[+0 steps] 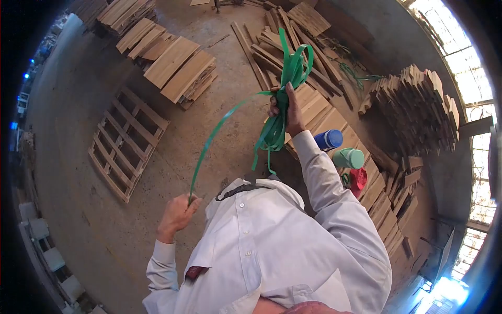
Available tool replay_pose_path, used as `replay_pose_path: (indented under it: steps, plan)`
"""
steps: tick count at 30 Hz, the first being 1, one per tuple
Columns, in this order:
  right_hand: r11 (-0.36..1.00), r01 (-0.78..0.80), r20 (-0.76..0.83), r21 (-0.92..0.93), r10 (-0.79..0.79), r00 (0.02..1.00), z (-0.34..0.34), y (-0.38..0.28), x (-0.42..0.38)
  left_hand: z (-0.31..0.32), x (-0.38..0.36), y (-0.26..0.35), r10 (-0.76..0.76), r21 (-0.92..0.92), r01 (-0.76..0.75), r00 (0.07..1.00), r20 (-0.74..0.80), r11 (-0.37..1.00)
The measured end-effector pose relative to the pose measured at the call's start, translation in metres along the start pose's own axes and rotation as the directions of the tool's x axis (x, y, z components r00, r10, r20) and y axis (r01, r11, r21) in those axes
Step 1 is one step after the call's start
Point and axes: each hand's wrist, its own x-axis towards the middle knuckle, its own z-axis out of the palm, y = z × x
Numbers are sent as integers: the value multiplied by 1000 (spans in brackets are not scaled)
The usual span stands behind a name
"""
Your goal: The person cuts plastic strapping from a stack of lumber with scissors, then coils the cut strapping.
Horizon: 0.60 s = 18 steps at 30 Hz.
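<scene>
My right hand (288,109) is wrapped round the middle of a looped bundle of flat green strapping (273,133). Loops stick out above the fist, and more loops and loose ends hang below it. A single length of the strapping runs from the bundle in a curve down to my left hand (178,215). There my left fingers are closed on it, in front of my left side. Both hands are apart, with the strap slightly bowed between them.
Stacked planks (180,68) and a slatted wooden pallet (129,141) lie to the left. On boards at right stand a blue jug (329,139), a green container (349,158) and a red item (357,180). A tall wood pile (413,112) is by the windows.
</scene>
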Motion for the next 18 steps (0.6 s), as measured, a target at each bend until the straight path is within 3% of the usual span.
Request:
replay_pose_path:
  steps: [3,6,9,12,15,18]
  plan:
    - [990,-5,3,144,4,1000,7,1,3,-14,9,18,47,-193,-72,990,-135,979]
    - [980,-15,49,200,5,999,26,-3,0,-32,28,34,135,-321,-300,884,-447,898]
    - [964,-73,135,257,39,990,42,3,3,-60,37,48,250,-203,-411,806,-537,888]
    - [945,-124,198,301,65,978,53,15,6,-73,42,91,176,-422,-556,729,-662,716]
    - [937,-171,232,305,101,967,77,19,-5,-73,57,117,204,-376,-719,579,-789,584]
    - [911,-197,320,363,77,944,77,19,-3,-75,59,127,309,-294,-795,504,-806,531]
